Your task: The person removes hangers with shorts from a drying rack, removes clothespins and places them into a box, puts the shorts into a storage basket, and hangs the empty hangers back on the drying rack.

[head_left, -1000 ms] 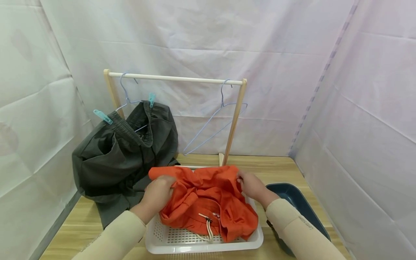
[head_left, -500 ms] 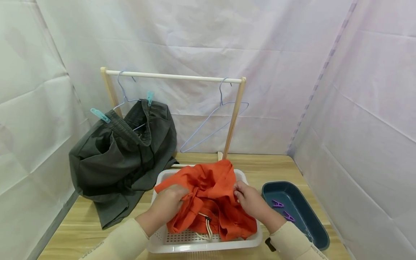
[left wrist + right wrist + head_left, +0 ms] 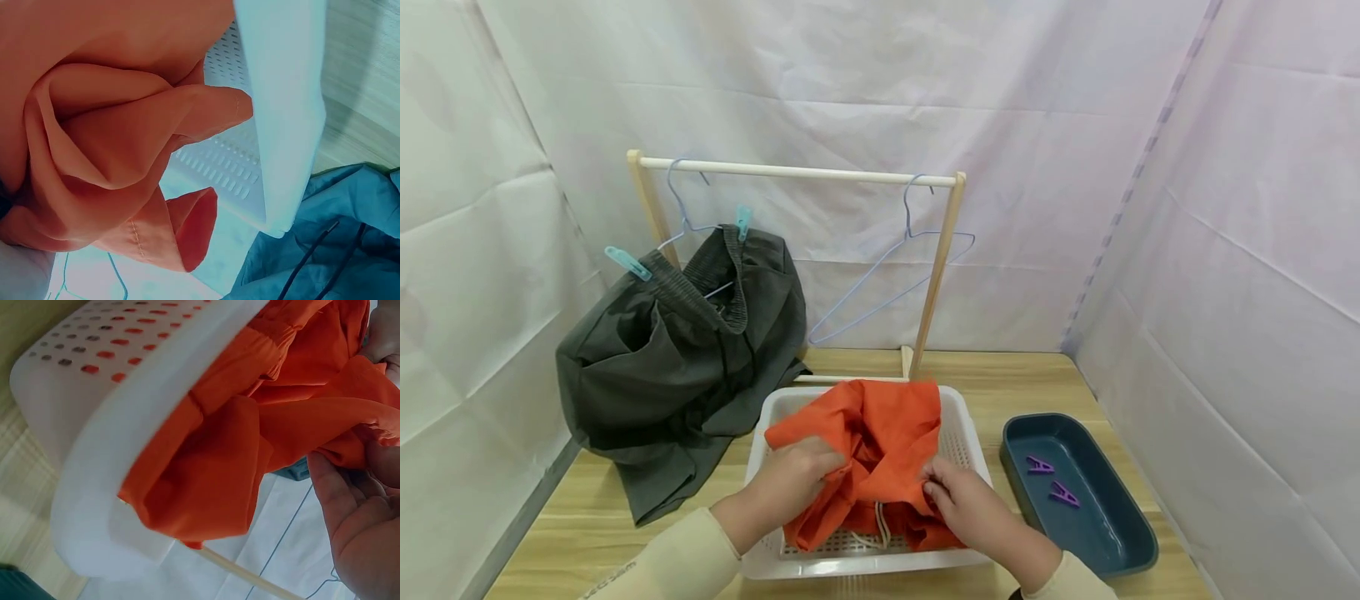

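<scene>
A bunched orange garment (image 3: 902, 417) with a cream drawstring (image 3: 881, 527) lies partly in a white perforated basket (image 3: 850, 569). My left hand (image 3: 801, 483) grips a fold on its left side. On the right side, my right hand (image 3: 966, 504) pinches the cloth between thumb and fingers. The left wrist view shows loose orange cloth (image 3: 112, 144) with a hemmed end over the basket; only an edge of that hand is visible. In the right wrist view a gathered band (image 3: 250, 359) runs along the garment near the basket rim (image 3: 150, 419).
Dark grey drawstring trousers or shorts (image 3: 700, 367) hang at left from a hanger with turquoise pegs (image 3: 628, 262). A bare blue hanger (image 3: 857, 287) hangs on the rack (image 3: 797, 172). At right, a dark blue tray (image 3: 1120, 533) holds two purple pegs (image 3: 1063, 493).
Both hands have come closer together and lower, still holding the garment. The orange cloth is bunched narrower, showing more of the basket. The right arm has moved off the blue tray.
</scene>
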`<state>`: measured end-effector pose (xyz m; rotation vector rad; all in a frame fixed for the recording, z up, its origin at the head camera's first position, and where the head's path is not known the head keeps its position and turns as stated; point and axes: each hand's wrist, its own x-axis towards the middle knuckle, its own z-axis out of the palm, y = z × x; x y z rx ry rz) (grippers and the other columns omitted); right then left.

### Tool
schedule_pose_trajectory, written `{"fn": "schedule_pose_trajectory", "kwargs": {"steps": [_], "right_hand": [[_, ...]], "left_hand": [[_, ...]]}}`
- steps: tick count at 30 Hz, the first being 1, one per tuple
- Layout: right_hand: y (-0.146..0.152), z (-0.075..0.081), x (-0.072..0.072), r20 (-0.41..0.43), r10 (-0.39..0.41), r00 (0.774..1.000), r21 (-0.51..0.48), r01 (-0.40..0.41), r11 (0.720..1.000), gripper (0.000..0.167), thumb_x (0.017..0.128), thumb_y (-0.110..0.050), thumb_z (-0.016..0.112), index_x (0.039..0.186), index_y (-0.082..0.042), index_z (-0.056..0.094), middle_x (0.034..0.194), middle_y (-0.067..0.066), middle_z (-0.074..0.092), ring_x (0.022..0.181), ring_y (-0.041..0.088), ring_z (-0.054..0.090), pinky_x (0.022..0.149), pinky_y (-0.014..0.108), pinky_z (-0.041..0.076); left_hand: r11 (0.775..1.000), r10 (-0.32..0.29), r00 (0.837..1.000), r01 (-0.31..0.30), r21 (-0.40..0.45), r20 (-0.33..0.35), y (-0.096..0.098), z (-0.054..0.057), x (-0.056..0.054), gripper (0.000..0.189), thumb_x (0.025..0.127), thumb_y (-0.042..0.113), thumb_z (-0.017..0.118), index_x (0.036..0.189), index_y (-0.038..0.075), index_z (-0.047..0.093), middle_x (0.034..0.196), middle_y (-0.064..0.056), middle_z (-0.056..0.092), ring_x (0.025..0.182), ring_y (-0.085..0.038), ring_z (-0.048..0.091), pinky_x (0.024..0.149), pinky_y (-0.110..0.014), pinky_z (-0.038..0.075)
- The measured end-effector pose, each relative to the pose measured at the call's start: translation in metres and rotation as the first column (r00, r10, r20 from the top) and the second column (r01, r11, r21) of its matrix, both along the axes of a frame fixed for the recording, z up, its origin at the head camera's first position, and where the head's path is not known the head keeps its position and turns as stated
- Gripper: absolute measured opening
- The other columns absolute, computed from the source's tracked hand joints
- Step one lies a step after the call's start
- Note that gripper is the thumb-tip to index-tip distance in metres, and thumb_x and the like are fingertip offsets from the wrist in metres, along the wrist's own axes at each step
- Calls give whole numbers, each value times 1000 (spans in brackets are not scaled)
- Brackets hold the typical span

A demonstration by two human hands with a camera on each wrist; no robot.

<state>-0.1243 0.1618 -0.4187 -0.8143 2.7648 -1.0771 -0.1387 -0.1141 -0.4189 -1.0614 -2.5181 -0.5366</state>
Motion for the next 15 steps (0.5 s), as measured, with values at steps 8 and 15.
{"fn": "schedule_pose_trajectory", "kwargs": {"steps": [8,15], "right_hand": [[-4,0,5,50,33,998,13,-33,999,12,94,-3,58,93,-14,56,84,-6,54,75,4,47,64,21,45],[0,-4,-3,-4,96,995,123,-95,988,12,90,-6,66,90,-17,61,84,-11,60,74,1,52,68,22,50]], "left_hand": [[995,-90,993,94,-45,70,5,-4,-4,22,78,-3,74,87,17,72,79,8,63,76,-7,58,70,-16,51],[975,-79,984,110,-194,160,13,-2,-7,21,79,-1,71,87,19,72,76,10,58,74,-7,54,67,-18,49]]}}
